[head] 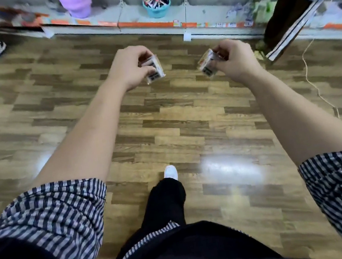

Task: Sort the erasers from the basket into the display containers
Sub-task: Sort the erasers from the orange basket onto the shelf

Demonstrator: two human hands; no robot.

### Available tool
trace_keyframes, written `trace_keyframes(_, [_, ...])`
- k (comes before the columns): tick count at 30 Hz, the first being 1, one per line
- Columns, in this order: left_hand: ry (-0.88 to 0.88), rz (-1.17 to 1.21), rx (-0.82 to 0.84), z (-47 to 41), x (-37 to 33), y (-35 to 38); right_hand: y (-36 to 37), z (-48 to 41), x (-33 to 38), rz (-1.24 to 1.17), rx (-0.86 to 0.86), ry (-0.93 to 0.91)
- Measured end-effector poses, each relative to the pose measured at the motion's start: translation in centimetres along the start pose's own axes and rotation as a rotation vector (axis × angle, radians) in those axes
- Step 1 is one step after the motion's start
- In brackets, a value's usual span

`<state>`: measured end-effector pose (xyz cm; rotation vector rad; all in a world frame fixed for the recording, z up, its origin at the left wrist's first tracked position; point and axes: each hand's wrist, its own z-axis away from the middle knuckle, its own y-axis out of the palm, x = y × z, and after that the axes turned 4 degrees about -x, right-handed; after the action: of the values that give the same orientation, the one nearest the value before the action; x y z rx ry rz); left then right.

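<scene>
Left hand [130, 68] has its fingers curled round a small clear box [153, 69], which sticks out to the right of the grip, barcode label showing. Right hand [232, 60] pinches a second clear box [208, 63], tilted, sticking out to the left of its fingers. Both are held over the wood floor [185, 116], boxes apart. Teal basket [157, 9] of small packets sits on a low shelf [129, 17], beyond and between the two grips. Box contents too blurred to tell.
</scene>
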<state>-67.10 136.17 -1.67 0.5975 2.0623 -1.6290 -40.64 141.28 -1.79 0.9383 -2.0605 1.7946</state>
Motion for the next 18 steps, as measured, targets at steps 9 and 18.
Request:
trace_keyframes(9, [0.093, 0.016, -0.002, -26.3, 3.0, 1.8, 1.3, -23.5, -2.4, 0.061, -0.067, 0.026])
trace_keyframes(18, [0.095, -0.025, -0.007, -49.0, 6.8, 4.8, 3.8, -46.0, -7.3, 0.020, -0.096, 0.017])
